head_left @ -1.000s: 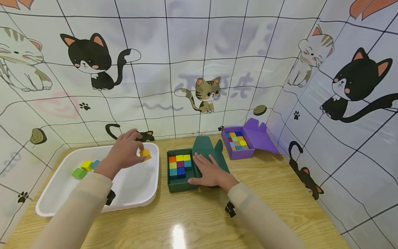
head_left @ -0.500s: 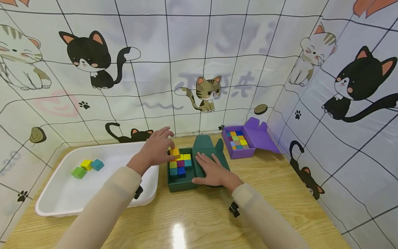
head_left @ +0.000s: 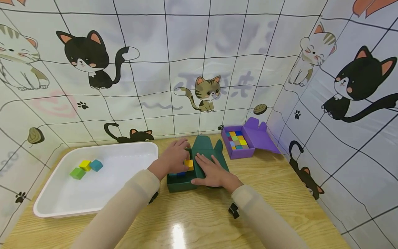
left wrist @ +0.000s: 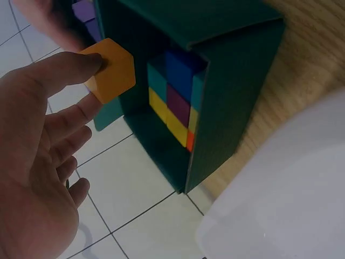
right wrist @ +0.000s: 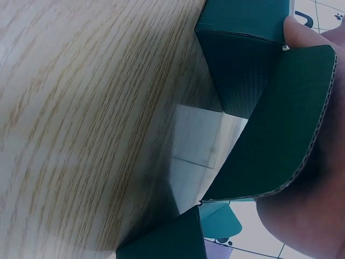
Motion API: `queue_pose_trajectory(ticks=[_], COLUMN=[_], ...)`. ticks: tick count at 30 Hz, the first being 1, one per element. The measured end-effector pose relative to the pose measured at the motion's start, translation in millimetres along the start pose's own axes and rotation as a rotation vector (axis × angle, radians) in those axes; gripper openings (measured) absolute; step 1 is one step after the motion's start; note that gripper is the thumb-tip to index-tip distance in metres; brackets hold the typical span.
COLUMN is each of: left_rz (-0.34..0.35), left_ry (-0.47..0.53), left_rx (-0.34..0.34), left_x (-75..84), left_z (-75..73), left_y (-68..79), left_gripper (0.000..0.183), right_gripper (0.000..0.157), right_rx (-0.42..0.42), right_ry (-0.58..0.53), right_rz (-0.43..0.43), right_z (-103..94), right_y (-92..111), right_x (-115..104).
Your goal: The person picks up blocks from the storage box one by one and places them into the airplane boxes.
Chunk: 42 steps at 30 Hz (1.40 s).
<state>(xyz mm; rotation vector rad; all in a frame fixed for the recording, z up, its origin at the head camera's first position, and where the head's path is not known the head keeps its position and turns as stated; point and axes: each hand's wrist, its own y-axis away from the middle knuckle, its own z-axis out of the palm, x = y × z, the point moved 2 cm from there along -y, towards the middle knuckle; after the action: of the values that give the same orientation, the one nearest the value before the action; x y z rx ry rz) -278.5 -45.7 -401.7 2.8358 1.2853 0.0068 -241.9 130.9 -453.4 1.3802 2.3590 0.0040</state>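
Note:
My left hand point(head_left: 174, 157) pinches an orange-yellow cube point(left wrist: 116, 70) between thumb and fingers, above the right side of the green cardboard box point(head_left: 181, 186). In the left wrist view, coloured cubes point(left wrist: 175, 97) sit packed together inside that box; in the head view the left hand hides most of them. My right hand point(head_left: 212, 172) lies spread on the green box's opened lid point(head_left: 203, 143), its fingers extended. In the right wrist view, the lid's curved side flap point(right wrist: 280, 129) covers part of that hand.
To the left stands a white tray point(head_left: 124, 204) holding a green cube point(head_left: 77, 173), a yellow cube point(head_left: 85, 165) and a blue cube point(head_left: 96, 165). A purple box point(head_left: 242, 154) filled with cubes stands open at the back right, near the cat-patterned wall covering point(head_left: 149, 76).
My left hand has carried the orange-yellow cube rightward from over the white tray to the green box. The right hand has stayed on the lid.

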Motion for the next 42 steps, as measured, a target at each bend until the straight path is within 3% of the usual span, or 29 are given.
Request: queue_pose_trajectory(ticks=[14,29,42], left_rz=[-0.047,-0.071,-0.066], left_ry=[-0.08,-0.2,-0.212], left_rx=[-0.121,-0.141,-0.131], left_x=[4.7,8.1,6.9], left_z=[26.3,37.2,38.5], left_y=[-8.0,-10.8,-9.7], left_gripper=[0.025,0.032,0.039], right_gripper=[0.094,0.094,0.095], right_rx=[-0.001,0.018,0.007], right_ry=[-0.002,-0.007,-0.007], right_rz=[0.009,0.003,0.012], right_z=[-1.7,-1.0,0.9], right_y=[2,2,2], right_x=[-3,-4,-2])
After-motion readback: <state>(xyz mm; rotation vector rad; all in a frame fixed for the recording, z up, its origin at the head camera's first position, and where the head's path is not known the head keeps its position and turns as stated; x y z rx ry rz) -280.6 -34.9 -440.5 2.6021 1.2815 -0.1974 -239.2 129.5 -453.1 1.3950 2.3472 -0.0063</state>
